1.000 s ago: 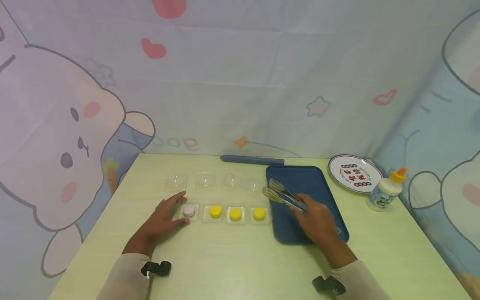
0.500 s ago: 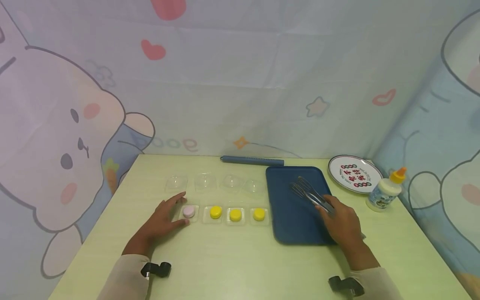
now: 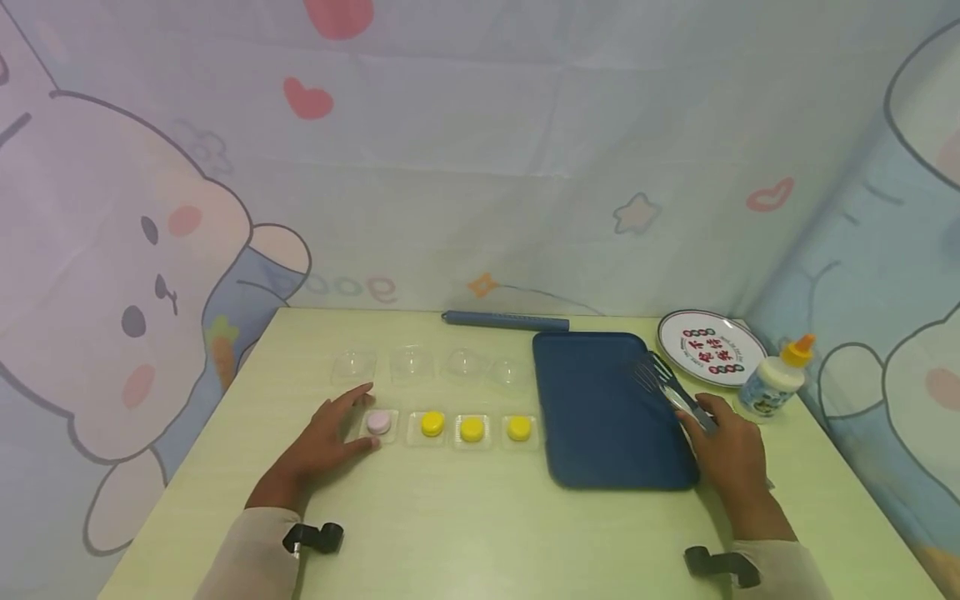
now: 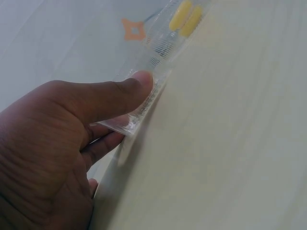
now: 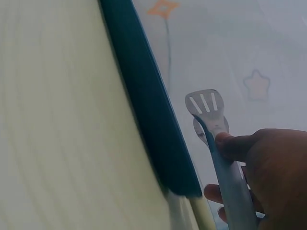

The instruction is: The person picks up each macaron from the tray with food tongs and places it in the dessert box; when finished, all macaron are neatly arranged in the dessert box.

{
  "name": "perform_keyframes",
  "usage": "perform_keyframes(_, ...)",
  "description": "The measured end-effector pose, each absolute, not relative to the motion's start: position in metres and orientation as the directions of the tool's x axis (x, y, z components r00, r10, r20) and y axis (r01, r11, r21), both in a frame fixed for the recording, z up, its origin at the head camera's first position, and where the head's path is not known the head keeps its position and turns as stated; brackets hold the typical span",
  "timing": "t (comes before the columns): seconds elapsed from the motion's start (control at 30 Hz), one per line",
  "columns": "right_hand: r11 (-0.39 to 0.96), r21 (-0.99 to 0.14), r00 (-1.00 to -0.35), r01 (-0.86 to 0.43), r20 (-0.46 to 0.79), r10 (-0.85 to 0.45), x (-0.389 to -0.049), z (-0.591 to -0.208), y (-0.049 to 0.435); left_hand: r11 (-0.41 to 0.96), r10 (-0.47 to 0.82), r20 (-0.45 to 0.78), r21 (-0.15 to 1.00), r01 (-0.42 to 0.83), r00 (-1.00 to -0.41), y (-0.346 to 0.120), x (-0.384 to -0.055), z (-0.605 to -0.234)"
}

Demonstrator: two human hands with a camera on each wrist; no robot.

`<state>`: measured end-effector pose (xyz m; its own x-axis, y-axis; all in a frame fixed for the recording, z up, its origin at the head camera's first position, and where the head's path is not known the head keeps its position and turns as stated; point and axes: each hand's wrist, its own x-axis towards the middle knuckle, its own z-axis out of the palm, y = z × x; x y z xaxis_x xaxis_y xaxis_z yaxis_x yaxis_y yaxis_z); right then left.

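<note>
My left hand (image 3: 322, 437) holds a small clear plastic box (image 3: 392, 432) with a pink macaron (image 3: 378, 422) in it, thumb on the near side and fingers on the far side. In the left wrist view the thumb presses along the box's edge. To its right, three more clear boxes stand in a row, each with a yellow macaron (image 3: 432, 423). My right hand (image 3: 727, 442) grips metal serving tongs (image 5: 232, 187) over the right side of a dark blue tray (image 3: 600, 417). Nothing sits between their slotted ends, which point away from me.
Several clear domed lids (image 3: 411, 362) lie behind the boxes. A grey-blue stick-shaped object (image 3: 506, 320) lies at the table's back edge. A white plate (image 3: 678, 337) with red print and a white bottle (image 3: 772, 383) with a yellow cap stand at the back right.
My right hand has carried the tongs rightward across the tray, from beside the rightmost yellow macaron to the tray's right edge. The left hand has kept its place on the box.
</note>
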<state>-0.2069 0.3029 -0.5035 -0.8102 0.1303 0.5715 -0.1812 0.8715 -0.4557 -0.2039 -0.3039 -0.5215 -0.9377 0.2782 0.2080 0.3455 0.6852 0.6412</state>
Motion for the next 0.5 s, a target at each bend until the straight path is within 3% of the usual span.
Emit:
perform_keyframes(0.2,0.869,-0.471,-0.792,-0.147,0.582,0.181,-0.206,-0.51,0.325,0.686,0.285,0.199,0.641,0.345,-0.938,-0.304,-0.204,-0.523)
perform_keyframes(0.5,0.832,-0.552,-0.827,-0.065,0.496,0.265,-0.206,-0.514,0.338,0.697,0.271,0.196,0.635,0.333,-0.942,-0.307,-0.207,-0.528)
